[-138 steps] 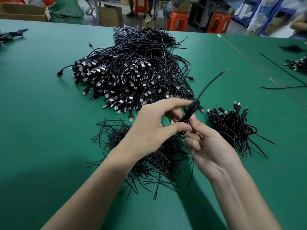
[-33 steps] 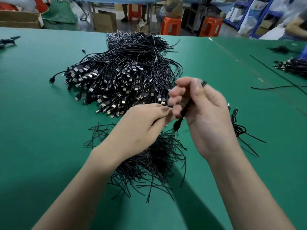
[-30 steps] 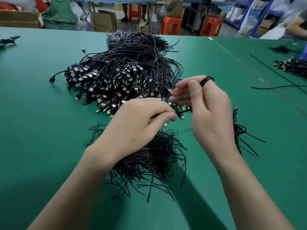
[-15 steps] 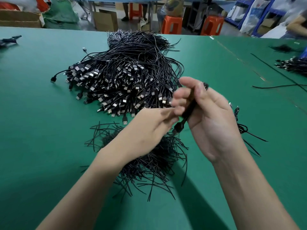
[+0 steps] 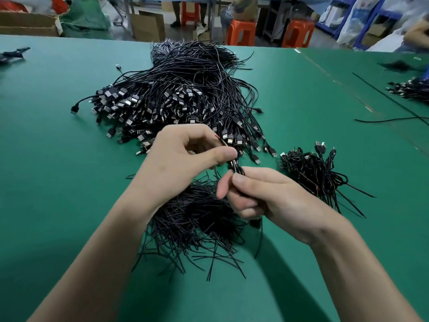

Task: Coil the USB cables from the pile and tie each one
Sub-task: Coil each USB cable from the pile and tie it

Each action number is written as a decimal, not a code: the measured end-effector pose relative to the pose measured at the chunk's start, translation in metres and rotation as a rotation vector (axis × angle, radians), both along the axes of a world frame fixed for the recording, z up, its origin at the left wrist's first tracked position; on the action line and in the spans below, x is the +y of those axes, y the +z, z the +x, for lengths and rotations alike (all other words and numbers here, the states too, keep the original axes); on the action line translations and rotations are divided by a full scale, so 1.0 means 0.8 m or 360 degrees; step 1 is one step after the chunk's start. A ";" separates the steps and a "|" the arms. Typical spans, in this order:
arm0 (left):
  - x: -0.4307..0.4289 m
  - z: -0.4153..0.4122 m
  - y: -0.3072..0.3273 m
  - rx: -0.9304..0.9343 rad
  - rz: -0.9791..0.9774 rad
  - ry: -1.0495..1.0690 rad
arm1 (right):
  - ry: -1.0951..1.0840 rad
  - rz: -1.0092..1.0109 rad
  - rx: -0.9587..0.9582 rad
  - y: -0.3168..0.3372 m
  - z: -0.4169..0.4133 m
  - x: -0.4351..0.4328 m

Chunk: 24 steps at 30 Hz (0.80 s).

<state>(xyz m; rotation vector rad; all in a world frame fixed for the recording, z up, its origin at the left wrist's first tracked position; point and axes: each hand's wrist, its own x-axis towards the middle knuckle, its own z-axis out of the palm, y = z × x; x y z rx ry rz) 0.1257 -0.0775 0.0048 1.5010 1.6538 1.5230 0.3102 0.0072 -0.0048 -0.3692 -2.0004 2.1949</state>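
A big pile of loose black USB cables [image 5: 176, 98] lies on the green table [image 5: 58, 182], plugs facing me. Between my hands is one coiled USB cable [image 5: 236, 167], a short black bundle. My left hand [image 5: 183, 156] pinches its upper end between thumb and fingers. My right hand [image 5: 262, 196] grips its lower part in curled fingers, thumb on top; most of the coil is hidden inside that hand. A heap of thin black tie wires [image 5: 197, 219] lies under my hands. Tied coils [image 5: 313, 168] are stacked to the right.
More cable bundles [image 5: 411, 89] lie at the table's far right, with a long loose black cable [image 5: 392, 119] near them. A small dark bundle [image 5: 12, 54] sits at the far left. Orange stools [image 5: 241, 31] and cardboard boxes [image 5: 148, 26] stand beyond the table's far edge.
My right hand has dropped and turned, now gripping the coil low and from the right, which uncovers the tied coils. My left hand has risen to pinch the coil's top.
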 end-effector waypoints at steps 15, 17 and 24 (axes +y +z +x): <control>0.010 -0.007 -0.021 -0.0079 -0.0195 -0.0214 | -0.0332 -0.0036 -0.0014 0.003 -0.010 -0.009; 0.010 -0.004 -0.022 -0.0127 -0.0212 -0.0209 | -0.0445 -0.0056 0.0025 0.000 -0.012 -0.013; 0.011 -0.001 -0.022 -0.0134 -0.0169 0.0017 | -0.1438 0.0909 -0.0093 -0.015 -0.015 -0.025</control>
